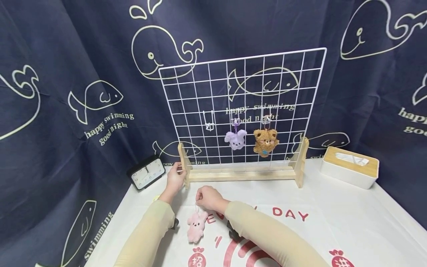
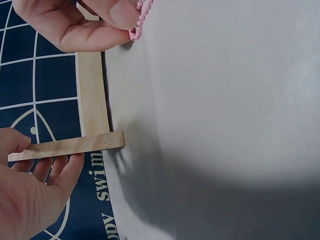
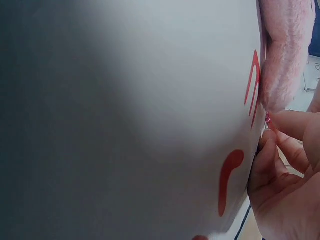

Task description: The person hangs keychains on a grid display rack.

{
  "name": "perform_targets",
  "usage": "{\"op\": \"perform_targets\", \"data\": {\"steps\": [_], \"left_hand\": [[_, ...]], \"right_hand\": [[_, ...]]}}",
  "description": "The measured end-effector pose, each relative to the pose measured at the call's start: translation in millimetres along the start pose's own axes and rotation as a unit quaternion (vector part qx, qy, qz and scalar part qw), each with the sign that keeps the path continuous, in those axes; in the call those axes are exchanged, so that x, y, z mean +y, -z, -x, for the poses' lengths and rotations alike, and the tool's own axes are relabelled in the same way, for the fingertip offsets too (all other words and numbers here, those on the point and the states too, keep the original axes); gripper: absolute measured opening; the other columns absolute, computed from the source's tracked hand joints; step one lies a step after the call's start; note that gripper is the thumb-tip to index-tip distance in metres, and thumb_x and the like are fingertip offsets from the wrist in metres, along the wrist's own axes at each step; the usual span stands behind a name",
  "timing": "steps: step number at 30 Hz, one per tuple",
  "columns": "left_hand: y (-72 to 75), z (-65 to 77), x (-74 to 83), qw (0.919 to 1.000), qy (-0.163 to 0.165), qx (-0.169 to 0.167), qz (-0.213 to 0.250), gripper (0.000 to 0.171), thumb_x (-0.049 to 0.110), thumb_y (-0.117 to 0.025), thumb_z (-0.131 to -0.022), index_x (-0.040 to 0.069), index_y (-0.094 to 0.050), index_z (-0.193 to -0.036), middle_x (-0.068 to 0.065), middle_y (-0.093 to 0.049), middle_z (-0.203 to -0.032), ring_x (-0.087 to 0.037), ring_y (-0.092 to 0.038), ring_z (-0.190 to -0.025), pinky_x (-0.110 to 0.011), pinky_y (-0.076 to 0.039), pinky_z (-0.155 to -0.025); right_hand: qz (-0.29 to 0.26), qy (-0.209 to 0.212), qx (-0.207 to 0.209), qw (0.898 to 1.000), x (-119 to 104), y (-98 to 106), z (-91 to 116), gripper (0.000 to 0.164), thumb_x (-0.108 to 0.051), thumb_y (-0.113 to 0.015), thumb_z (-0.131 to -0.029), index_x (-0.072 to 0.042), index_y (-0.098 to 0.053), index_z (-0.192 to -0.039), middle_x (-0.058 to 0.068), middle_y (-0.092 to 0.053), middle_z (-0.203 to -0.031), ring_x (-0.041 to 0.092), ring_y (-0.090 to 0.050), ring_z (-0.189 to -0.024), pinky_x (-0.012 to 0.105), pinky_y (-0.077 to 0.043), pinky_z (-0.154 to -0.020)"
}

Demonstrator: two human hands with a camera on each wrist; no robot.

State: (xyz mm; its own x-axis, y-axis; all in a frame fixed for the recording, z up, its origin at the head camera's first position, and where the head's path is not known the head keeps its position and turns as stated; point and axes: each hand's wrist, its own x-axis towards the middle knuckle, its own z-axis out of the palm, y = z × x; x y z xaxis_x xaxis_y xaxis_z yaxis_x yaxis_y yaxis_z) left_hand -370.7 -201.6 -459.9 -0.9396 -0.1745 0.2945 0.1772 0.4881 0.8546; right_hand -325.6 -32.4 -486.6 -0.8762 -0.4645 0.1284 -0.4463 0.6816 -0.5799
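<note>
My left hand (image 1: 175, 180) holds the left upright of the wooden stand (image 2: 75, 146), thumb on one side and fingers on the other. Between thumb and fingertips, my right hand (image 1: 211, 198) pinches the pink bead chain (image 2: 142, 19) of a pink plush keychain (image 1: 196, 227). The plush lies face up below that hand, over the white tabletop. Above stands a white wire grid (image 1: 220, 94) in the wooden stand. A purple plush keychain (image 1: 235, 140) and a brown bear keychain (image 1: 265, 142) hang there from hooks. Left of them, a white hook (image 1: 209, 125) carries nothing.
Beside the left hand stands a black-framed clock (image 1: 148, 172). A white tissue box (image 1: 349, 168) with a wooden lid is at the back right. Red print marks the white table cover (image 1: 300, 237). Behind everything hangs a dark blue curtain (image 1: 100, 48).
</note>
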Motion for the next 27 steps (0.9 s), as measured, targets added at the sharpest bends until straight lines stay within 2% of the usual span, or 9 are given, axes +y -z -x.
{"op": "perform_targets", "data": {"steps": [4, 10, 18, 21, 27], "left_hand": [[-1.0, 1.2, 1.4, 1.0, 0.007, -0.005, 0.001, 0.036, -0.006, -0.058, -0.094, -0.004, -0.057, -0.13, -0.028, -0.064, -0.121, -0.044, -0.065, -0.111, -0.048, -0.059, -0.096], [-1.5, 1.6, 0.4, 1.0, 0.007, -0.003, -0.003, 0.036, -0.006, -0.058, -0.094, -0.005, -0.057, -0.13, -0.029, -0.063, -0.121, -0.045, -0.065, -0.111, -0.049, -0.059, -0.096], [-1.5, 0.5, -0.7, 1.0, 0.002, -0.002, 0.003, 0.036, -0.006, -0.058, -0.094, -0.005, -0.057, -0.13, -0.029, -0.063, -0.121, -0.045, -0.065, -0.111, -0.048, -0.059, -0.095], [-2.0, -0.2, -1.1, 1.0, -0.003, -0.003, 0.0, 0.036, -0.006, -0.058, -0.094, -0.005, -0.057, -0.13, -0.029, -0.064, -0.12, -0.045, -0.066, -0.11, -0.048, -0.059, -0.095], [-0.4, 1.4, 0.9, 1.0, 0.001, 0.001, 0.003, 0.036, -0.006, -0.059, -0.093, -0.005, -0.057, -0.129, -0.029, -0.064, -0.12, -0.044, -0.066, -0.11, -0.049, -0.059, -0.096]], "right_hand": [[0.006, -0.007, -0.007, 1.0, -0.5, -0.7, 0.5, 0.02, -0.015, -0.082, -0.083, -0.019, -0.065, -0.072, -0.01, -0.058, -0.071, 0.008, -0.052, -0.069, 0.025, -0.051, -0.07], [0.021, -0.008, -0.02, 1.0, -6.3, 0.9, 3.4, 0.021, -0.012, -0.079, -0.085, -0.017, -0.063, -0.072, -0.008, -0.055, -0.07, 0.008, -0.051, -0.066, 0.024, -0.048, -0.062], [0.078, 0.023, -0.038, 0.996, -13.7, 5.4, 8.1, 0.02, -0.012, -0.072, -0.091, -0.013, -0.06, -0.076, -0.005, -0.051, -0.074, 0.01, -0.05, -0.071, 0.026, -0.052, -0.068], [0.063, 0.031, -0.034, 0.997, -14.4, 7.0, 9.7, 0.018, -0.01, -0.07, -0.093, -0.012, -0.06, -0.077, -0.005, -0.051, -0.074, 0.011, -0.051, -0.072, 0.026, -0.053, -0.069], [-0.01, 0.038, -0.022, 0.999, -12.9, 9.0, 10.7, 0.018, -0.003, -0.066, -0.096, -0.011, -0.059, -0.081, -0.006, -0.055, -0.073, 0.009, -0.051, -0.069, 0.022, -0.048, -0.063]]}}
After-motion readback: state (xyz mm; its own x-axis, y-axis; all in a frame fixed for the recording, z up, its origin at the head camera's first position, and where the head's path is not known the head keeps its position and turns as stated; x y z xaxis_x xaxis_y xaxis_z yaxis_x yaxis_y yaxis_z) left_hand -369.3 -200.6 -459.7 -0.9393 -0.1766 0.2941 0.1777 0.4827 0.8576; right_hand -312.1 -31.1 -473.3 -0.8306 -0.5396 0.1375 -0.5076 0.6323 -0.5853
